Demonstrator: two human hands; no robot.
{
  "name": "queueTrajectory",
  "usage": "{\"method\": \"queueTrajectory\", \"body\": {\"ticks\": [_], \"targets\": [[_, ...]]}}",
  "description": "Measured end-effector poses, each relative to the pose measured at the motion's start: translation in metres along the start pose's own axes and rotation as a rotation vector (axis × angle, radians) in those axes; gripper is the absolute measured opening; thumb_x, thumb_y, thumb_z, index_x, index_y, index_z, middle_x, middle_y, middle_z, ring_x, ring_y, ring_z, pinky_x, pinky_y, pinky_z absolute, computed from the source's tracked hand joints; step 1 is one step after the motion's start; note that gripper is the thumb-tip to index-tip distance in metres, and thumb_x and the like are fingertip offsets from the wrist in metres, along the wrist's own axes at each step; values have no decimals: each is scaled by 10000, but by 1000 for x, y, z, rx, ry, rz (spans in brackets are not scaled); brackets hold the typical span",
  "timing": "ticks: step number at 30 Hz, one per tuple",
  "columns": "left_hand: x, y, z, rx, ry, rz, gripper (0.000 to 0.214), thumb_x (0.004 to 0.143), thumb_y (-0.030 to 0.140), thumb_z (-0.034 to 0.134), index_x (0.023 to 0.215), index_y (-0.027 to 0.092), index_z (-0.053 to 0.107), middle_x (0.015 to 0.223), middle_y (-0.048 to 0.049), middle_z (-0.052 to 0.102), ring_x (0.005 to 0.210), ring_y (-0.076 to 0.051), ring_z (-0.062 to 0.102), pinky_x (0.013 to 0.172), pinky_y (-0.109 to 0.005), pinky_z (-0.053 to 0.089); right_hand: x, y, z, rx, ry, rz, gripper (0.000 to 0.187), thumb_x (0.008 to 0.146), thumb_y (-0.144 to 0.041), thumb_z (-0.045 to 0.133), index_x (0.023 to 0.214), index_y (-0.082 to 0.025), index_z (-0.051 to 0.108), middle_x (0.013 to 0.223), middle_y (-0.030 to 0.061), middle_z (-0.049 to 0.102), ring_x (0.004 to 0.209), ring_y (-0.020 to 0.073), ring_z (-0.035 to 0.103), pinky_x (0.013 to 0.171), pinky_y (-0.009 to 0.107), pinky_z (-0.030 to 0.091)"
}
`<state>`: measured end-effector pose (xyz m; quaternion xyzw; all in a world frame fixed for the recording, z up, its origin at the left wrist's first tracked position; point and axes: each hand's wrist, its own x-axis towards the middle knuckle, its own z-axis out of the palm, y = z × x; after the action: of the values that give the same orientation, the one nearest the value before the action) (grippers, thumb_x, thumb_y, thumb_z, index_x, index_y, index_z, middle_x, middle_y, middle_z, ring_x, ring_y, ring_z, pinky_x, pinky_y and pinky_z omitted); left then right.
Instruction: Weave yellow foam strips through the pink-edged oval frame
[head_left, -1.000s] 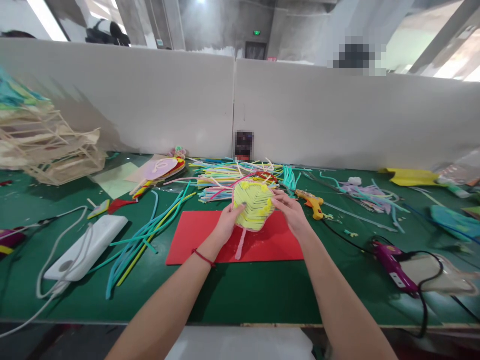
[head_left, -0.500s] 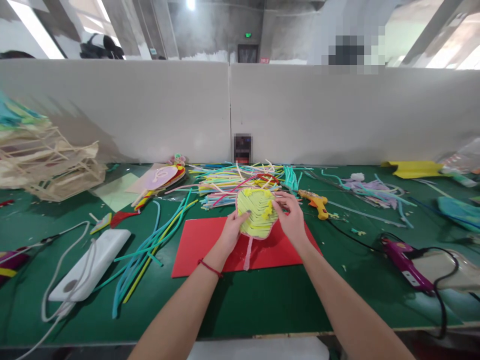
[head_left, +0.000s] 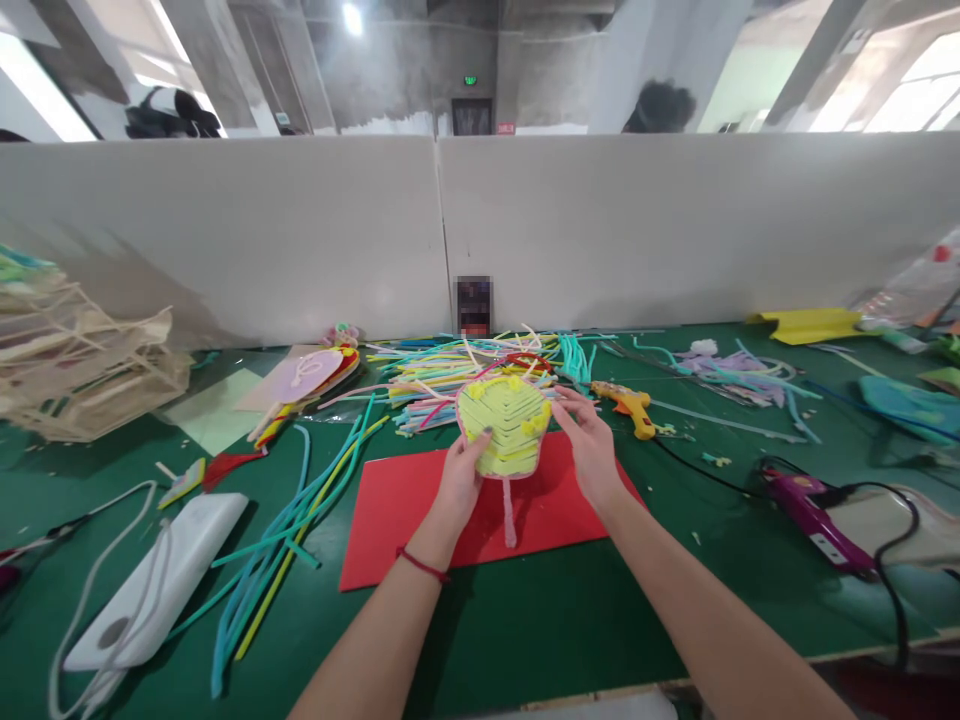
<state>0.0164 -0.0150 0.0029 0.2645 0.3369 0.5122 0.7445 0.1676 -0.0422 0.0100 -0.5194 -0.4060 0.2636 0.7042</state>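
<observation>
A small hand fan (head_left: 504,430), covered in yellow-green fuzzy strips with a pink rim and a pink handle, is held up at the middle of the head view. My left hand (head_left: 460,478) grips its lower left edge, thumb across the face. At the upper right edge, my right hand (head_left: 589,445) has its thumb and fingertips closed together on the rim. Beneath the fan lies a red sheet (head_left: 405,510). Just behind it spreads a heap of colourful pipe cleaners (head_left: 427,375).
Right of the heap lies a yellow glue gun (head_left: 634,408), its black cord running toward a purple power strip (head_left: 817,525). Loose blue and yellow pipe cleaners (head_left: 300,540) and a white power strip (head_left: 161,580) are on the left. A white partition (head_left: 225,230) stands behind.
The fan has turned slightly, so its handle now points more straight down. My right hand has shifted from the fan's face to its right edge. The camera view has moved a little.
</observation>
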Motion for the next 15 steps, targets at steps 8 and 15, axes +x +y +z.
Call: {"method": "queueTrajectory", "body": {"ticks": [8, 15], "targets": [[-10, -3, 8, 7, -88, -37, 409, 503, 190, 776, 891, 136, 655, 942, -95, 708, 910, -269, 648, 858, -382, 492, -21, 11, 15, 24, -31, 151, 271, 717, -452, 604, 847, -218, 641, 1008, 63, 634, 1015, 236, 558, 786, 349, 484], [-9, -4, 8, 85, -75, 46, 507, 456, 199, 812, 925, 119, 638, 993, -123, 689, 919, -278, 642, 857, -404, 486, -23, 7, 16, -160, 62, -3, 221, 751, -412, 584, 800, -199, 612, 1229, 92, 509, 1134, 226, 484, 842, 334, 458]]}}
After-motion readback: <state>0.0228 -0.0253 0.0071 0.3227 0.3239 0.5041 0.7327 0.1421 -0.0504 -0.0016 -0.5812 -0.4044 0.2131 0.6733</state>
